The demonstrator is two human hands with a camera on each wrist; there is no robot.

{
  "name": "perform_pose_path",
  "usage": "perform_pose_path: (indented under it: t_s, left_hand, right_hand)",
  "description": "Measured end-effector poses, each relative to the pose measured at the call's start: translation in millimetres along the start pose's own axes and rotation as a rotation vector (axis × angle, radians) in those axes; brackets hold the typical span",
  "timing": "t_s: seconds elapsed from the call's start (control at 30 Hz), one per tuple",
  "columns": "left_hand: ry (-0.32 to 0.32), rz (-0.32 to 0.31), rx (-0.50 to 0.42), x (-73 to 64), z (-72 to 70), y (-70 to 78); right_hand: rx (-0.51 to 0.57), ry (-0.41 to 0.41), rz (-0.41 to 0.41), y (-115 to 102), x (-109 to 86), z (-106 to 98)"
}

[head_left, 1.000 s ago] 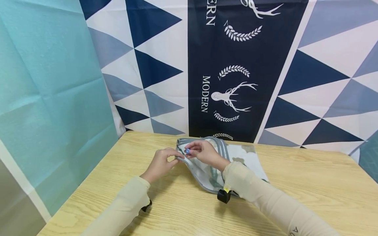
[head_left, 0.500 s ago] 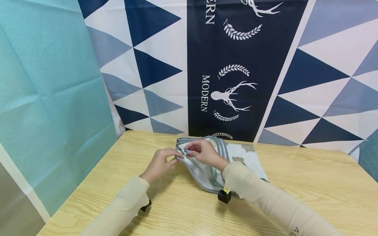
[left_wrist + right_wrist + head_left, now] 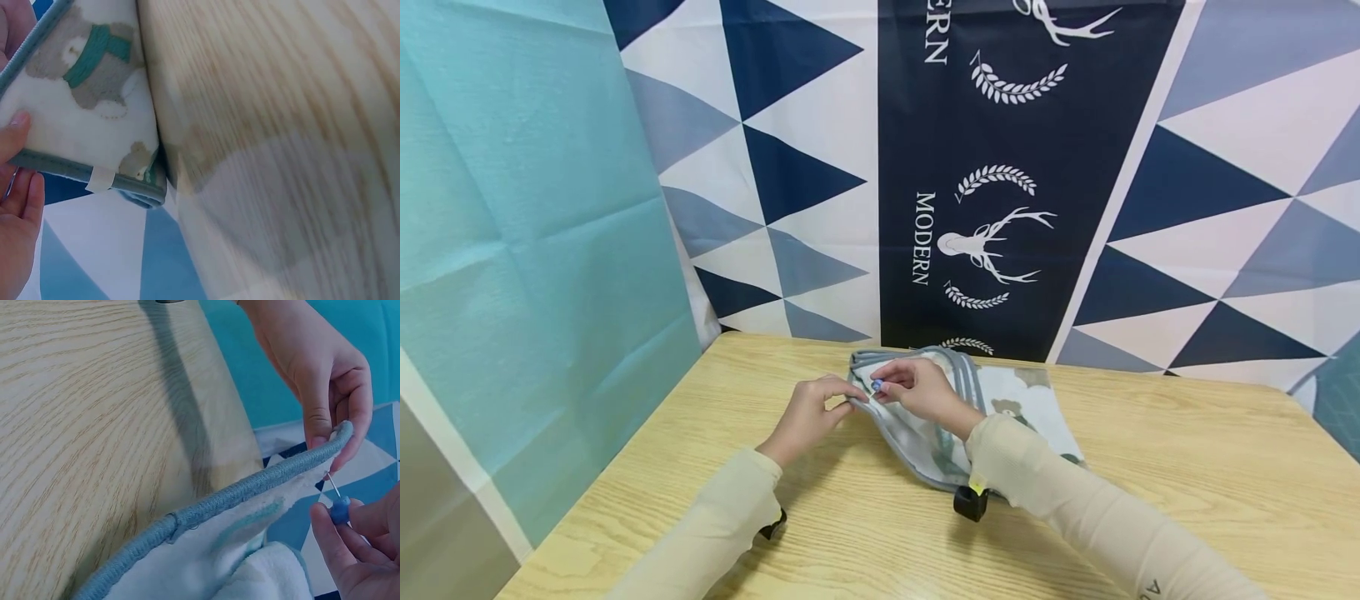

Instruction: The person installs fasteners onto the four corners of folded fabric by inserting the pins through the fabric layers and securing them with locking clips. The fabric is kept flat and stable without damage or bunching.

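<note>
A folded white blanket (image 3: pixel 1026 408) with bear prints and blue-grey edging lies at the back of the table. My left hand (image 3: pixel 808 410) pinches its bound edge between thumb and fingers, lifting that corner. In the left wrist view a small white tag (image 3: pixel 100 179) sits on the edging (image 3: pixel 59 167). My right hand (image 3: pixel 922 390) reaches over the blanket and pinches a blue-headed pin (image 3: pixel 340 510) between thumb and fingertips. Its thin metal shaft (image 3: pixel 333 485) points at the blanket's edge, and the tip is right at the fabric near my left fingertips.
The wooden table (image 3: pixel 842 533) runs up to a patterned cloth backdrop (image 3: pixel 812 167) of triangles and deer heads. A turquoise sheet (image 3: pixel 542 250) hangs along the left side. A black wrist camera (image 3: pixel 970 502) hangs under the right sleeve.
Both hands stay almost in place. The blue pin head shifts and turns slightly in my right fingers while my left hand keeps its pinch on the edge.
</note>
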State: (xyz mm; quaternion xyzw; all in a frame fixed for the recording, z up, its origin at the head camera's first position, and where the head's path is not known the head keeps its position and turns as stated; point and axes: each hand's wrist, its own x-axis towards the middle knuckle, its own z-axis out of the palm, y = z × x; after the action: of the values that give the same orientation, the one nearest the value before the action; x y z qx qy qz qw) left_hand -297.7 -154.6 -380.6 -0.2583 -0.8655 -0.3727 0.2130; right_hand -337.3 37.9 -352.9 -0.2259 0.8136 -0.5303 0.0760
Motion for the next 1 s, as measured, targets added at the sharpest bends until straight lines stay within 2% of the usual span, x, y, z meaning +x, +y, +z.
perform_pose_path:
  t_s: [0.7,1.0]
  left_hand:
    - [-0.012,-0.003,0.026,1.5,0.9,-0.2]
    - [-0.012,-0.047,-0.002,1.1,0.9,0.2]
  right_hand:
    - [0.038,-0.006,0.027,1.3,0.4,0.8]
    - [0.029,-0.011,0.025,0.4,-3.4,3.2]
